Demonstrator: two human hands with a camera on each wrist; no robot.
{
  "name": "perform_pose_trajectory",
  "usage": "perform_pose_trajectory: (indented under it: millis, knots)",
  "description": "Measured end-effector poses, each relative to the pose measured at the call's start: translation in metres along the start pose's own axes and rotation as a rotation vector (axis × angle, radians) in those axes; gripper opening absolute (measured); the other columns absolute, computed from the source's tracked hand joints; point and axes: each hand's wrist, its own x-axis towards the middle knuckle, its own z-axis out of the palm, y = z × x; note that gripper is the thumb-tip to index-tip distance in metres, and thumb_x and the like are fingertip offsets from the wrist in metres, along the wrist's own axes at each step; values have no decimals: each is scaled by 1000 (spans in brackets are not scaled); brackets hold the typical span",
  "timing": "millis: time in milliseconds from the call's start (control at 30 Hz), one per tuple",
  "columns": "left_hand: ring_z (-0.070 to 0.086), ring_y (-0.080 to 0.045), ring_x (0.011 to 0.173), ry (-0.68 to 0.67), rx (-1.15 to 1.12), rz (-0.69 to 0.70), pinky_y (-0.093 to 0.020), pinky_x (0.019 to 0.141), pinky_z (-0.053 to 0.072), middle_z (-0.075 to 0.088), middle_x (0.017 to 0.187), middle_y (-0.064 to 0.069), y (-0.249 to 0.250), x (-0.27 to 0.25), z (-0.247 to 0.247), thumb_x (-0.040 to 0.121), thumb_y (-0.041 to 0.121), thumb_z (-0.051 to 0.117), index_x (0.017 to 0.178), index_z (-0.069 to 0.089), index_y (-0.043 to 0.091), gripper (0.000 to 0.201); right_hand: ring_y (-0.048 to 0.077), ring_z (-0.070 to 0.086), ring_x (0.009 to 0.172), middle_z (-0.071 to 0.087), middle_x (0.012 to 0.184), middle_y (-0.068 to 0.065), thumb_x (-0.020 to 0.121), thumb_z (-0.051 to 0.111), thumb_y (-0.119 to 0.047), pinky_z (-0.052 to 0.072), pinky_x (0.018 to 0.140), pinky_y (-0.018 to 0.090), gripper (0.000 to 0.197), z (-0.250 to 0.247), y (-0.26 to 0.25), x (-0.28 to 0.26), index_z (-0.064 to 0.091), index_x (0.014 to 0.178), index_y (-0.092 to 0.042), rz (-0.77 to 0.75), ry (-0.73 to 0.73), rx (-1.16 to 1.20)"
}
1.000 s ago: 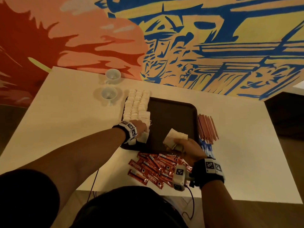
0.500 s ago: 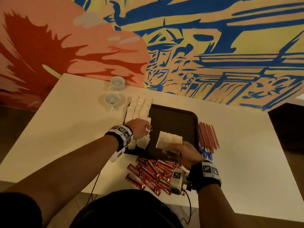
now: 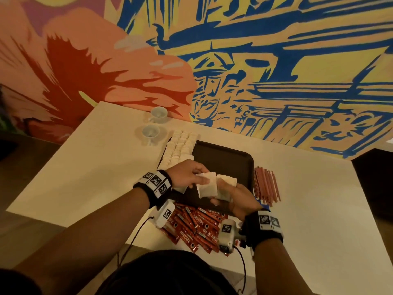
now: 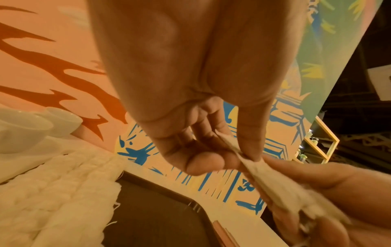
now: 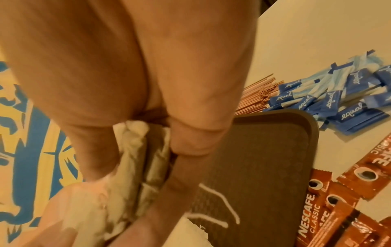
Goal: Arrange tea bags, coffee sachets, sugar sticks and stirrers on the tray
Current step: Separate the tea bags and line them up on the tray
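Observation:
A dark brown tray (image 3: pixel 231 160) lies on the white table, with rows of white tea bags (image 3: pixel 180 145) along its left side. My right hand (image 3: pixel 230 196) holds a small stack of tea bags (image 5: pixel 135 168) above the tray's near edge. My left hand (image 3: pixel 189 173) pinches one tea bag (image 3: pixel 207 187) at the stack, thumb and fingers on it (image 4: pixel 245 153). Red coffee sachets (image 3: pixel 197 226) lie heaped at the table's near edge. Red stirrers (image 3: pixel 265 185) lie right of the tray, and blue sugar sticks (image 5: pixel 330 98) beside them.
Two white cups (image 3: pixel 158 113) (image 3: pixel 150 132) stand behind the tray's left corner near the painted wall. A loose white string (image 5: pixel 220 205) lies on the tray floor. The table edge runs just in front of the sachets.
My left hand has left the tea bags on the tray's left side and come right to the stack. My right hand has lifted the stack slightly toward it.

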Motion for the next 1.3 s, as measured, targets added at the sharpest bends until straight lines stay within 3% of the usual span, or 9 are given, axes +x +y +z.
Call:
perform_pose_trajectory:
  millis: [133, 233, 400, 600, 800, 967, 1067, 1200, 1300]
  knots:
    - [67, -31, 99, 75, 9, 70, -54, 90, 53, 74, 101, 2, 24, -15, 16, 83, 33, 76, 104, 71, 27, 22, 29, 72, 94, 74, 109, 20, 99, 50, -54, 57, 80, 39, 54, -12, -1, -9, 65, 125, -9, 57, -33, -25]
    - [68, -10, 89, 133, 14, 158, -25, 73, 53, 73, 96, 5, 37, -23, 28, 88, 17, 76, 108, 71, 15, 20, 23, 69, 85, 72, 103, 17, 98, 37, -67, 53, 74, 34, 73, -15, -1, -11, 67, 122, -6, 100, -137, -76]
    - [63, 0, 85, 196, 50, 213, -9, 75, 44, 73, 95, 3, 44, -38, 42, 86, 15, 78, 101, 74, 14, 15, 17, 70, 79, 73, 95, 12, 101, 53, -40, 55, 62, 26, 39, -16, -3, -18, 70, 116, -8, 73, -156, -9]
    - [64, -5, 90, 245, 61, 193, -15, 81, 45, 73, 97, 4, 32, -54, 51, 81, 6, 80, 87, 76, 23, 19, 26, 68, 109, 70, 124, 15, 90, 73, -16, 58, 67, 28, 38, -35, -1, -19, 67, 126, -6, -31, -87, 52]
    - [56, 2, 112, 257, 126, 148, -12, 85, 38, 64, 120, 10, 17, -69, 53, 81, 6, 77, 84, 75, 18, 13, 27, 67, 109, 70, 125, 16, 87, 76, -13, 60, 68, 30, 46, -44, 1, -21, 64, 130, -2, -78, -68, 94]
    - [58, 0, 104, 339, 118, 120, -22, 87, 40, 64, 114, 12, 15, -70, 53, 82, 7, 73, 85, 72, 24, 17, 30, 69, 112, 70, 123, 17, 82, 76, -2, 61, 74, 33, 46, -46, -1, -21, 64, 126, -2, -99, -99, 108]
    - [61, -7, 95, 436, 116, 89, -27, 84, 44, 67, 101, 12, 25, -64, 59, 86, 26, 74, 88, 68, 27, 6, 30, 68, 114, 71, 122, 14, 82, 73, 7, 61, 76, 33, 46, -42, -3, -20, 64, 126, -7, -122, -134, 117]
    - [61, -12, 95, 475, 63, -148, -27, 75, 46, 66, 102, 5, 30, -47, 63, 80, 66, 69, 101, 60, 24, 48, 26, 69, 114, 71, 124, 12, 84, 69, 11, 60, 83, 33, 49, -34, -8, -17, 63, 130, -8, -178, -207, 103]
    - [65, -11, 85, 418, -86, -199, -27, 64, 50, 72, 96, 3, 32, -37, 63, 79, 70, 66, 108, 60, 21, 57, 26, 68, 115, 71, 124, 13, 85, 69, 9, 60, 87, 34, 47, -28, -12, -14, 63, 129, -7, -205, -248, 67]
